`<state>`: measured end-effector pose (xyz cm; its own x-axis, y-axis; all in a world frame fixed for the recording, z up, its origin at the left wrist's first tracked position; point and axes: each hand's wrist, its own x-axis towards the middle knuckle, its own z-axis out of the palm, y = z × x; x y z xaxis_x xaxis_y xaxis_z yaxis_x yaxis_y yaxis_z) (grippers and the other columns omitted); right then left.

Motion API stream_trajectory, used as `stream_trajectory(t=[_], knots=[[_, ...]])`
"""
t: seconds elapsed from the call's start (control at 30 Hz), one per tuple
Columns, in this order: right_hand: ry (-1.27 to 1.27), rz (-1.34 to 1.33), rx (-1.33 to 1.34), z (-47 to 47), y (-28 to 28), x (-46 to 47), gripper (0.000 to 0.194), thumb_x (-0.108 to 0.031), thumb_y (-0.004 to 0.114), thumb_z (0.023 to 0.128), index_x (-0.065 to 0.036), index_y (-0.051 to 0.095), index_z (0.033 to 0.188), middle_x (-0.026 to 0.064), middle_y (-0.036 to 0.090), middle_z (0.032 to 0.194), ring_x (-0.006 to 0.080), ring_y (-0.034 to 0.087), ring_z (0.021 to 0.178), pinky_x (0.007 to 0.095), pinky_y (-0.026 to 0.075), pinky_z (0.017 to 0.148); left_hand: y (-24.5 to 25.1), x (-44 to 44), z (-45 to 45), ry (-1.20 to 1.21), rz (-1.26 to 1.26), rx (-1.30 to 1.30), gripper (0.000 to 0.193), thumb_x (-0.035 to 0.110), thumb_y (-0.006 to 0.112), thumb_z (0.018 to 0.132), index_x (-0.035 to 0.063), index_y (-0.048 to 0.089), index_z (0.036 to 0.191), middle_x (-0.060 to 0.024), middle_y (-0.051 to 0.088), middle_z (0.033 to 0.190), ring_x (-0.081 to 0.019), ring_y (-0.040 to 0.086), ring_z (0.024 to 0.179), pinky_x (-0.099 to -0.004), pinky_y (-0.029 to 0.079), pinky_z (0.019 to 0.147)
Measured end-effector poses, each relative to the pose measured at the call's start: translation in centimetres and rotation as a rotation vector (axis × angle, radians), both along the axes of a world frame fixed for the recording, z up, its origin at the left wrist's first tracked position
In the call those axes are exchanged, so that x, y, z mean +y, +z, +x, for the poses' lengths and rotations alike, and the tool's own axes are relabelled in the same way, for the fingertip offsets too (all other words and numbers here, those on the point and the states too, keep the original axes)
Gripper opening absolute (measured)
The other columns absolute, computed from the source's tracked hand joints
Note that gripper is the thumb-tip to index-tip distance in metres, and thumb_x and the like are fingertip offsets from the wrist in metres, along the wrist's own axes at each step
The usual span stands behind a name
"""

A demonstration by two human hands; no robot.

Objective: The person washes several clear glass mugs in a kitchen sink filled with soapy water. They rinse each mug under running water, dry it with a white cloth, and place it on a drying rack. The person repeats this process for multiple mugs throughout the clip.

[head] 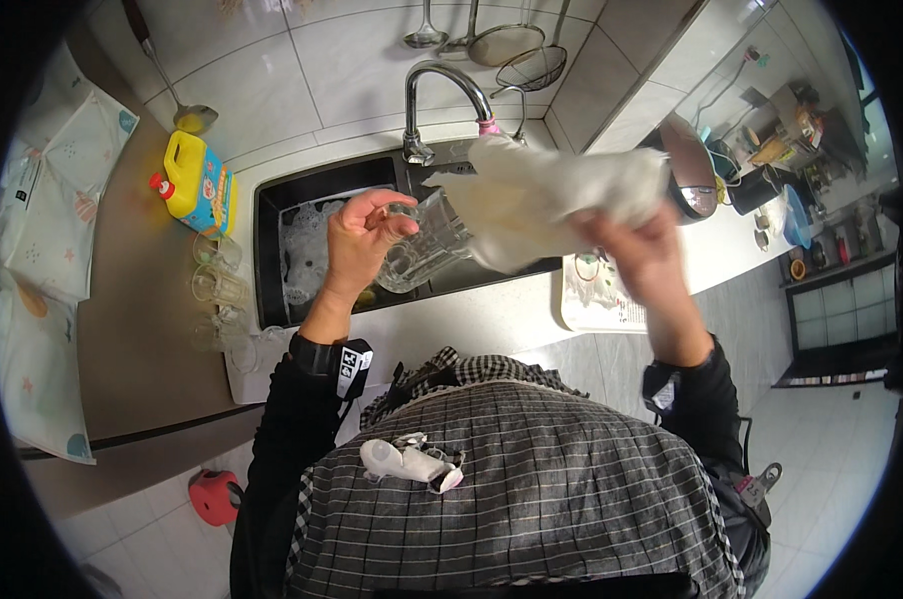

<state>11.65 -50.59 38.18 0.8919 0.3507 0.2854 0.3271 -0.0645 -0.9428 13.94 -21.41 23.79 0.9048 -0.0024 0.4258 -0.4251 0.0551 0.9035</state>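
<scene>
My left hand [358,243] grips the handle of a clear glass mug [420,251], which is tilted over the front of a black double sink [269,299]. In my right hand [638,251] is a white cloth [526,198], blurred and spread in the air. The cloth hides the right end of the mug; whether it touches the glass I cannot tell. Foamy water [305,243] fills part of the left basin.
Several glass mugs [219,284] line the counter left of the sink, near a yellow detergent jug [189,180]. A chrome faucet [410,97] arches behind the sink. To the right sits a white tray [569,311]. Ladles and strainers [507,46] hang on the wall.
</scene>
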Motion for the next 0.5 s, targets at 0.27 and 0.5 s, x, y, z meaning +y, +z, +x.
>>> stream_trajectory(t=[0.27, 0.5], knots=[[-0.020, 0.498, 0.256, 1.1, 5.1, -2.0, 0.034, -0.005, 0.059, 0.091, 0.005, 0.055, 0.123, 0.0150, 0.065, 0.116, 0.0246, 0.067, 0.103, 0.0376, 0.053, 0.092, -2.0, -0.9, 0.4, -0.124, -0.203, 0.103, 0.036, 0.029, 0.083, 0.080, 0.0030, 0.070, 0.102, 0.0054, 0.067, 0.085, -0.0007, 0.056, 0.074, -0.0162, 0.046, 0.066], [0.099, 0.071, 0.489, 0.9, 3.4, 0.7, 0.054, -0.032, 0.070, 0.093, 0.007, 0.055, 0.127, 0.0178, 0.065, 0.115, 0.0262, 0.066, 0.105, 0.0390, 0.053, 0.095, -1.5, -2.3, 0.2, -0.153, -0.223, 0.112, 0.032, 0.021, 0.084, 0.080, 0.0035, 0.070, 0.102, 0.0035, 0.070, 0.088, -0.0003, 0.057, 0.074, -0.0165, 0.046, 0.067]])
